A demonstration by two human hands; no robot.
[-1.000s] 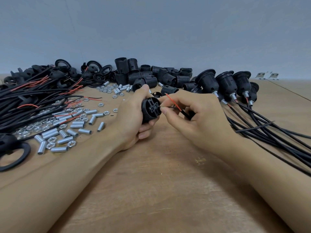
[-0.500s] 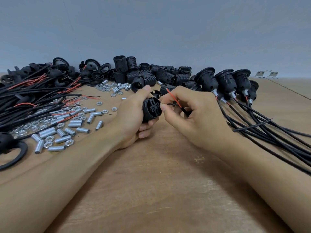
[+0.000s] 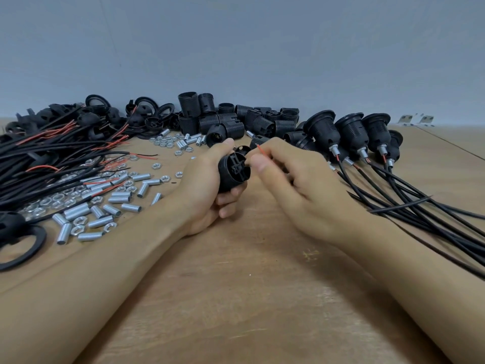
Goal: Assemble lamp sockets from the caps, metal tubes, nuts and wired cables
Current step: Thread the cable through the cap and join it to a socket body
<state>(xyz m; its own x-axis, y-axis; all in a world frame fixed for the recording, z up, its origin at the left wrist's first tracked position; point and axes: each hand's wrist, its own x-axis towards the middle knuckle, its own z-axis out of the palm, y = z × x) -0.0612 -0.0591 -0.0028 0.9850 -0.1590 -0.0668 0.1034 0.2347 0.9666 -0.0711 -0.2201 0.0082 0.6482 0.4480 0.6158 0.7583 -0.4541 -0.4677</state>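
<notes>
My left hand [image 3: 204, 187] grips a black socket body [image 3: 232, 172] just above the wooden table, its terminal end turned toward the right. My right hand [image 3: 296, 190] pinches the end of a wired cable against that terminal end; a short red wire tip [image 3: 260, 150] sticks up above the fingers. The rest of that cable is hidden behind my right hand. Loose metal tubes [image 3: 105, 206] and nuts [image 3: 78, 222] lie scattered at the left. A pile of black and red wired cables [image 3: 39, 164] fills the far left.
Black socket bodies [image 3: 236, 119] are heaped along the wall at the back. Several assembled sockets [image 3: 349, 132] with long black cables [image 3: 433, 216] lie at the right. Black caps and rings [image 3: 21, 248] sit at the left edge. Bare wooden table [image 3: 236, 298] lies in front of my hands.
My right hand has closed in on the socket's terminal end, and its fingers now hide more of the wire. The left hand keeps the socket body nearly still.
</notes>
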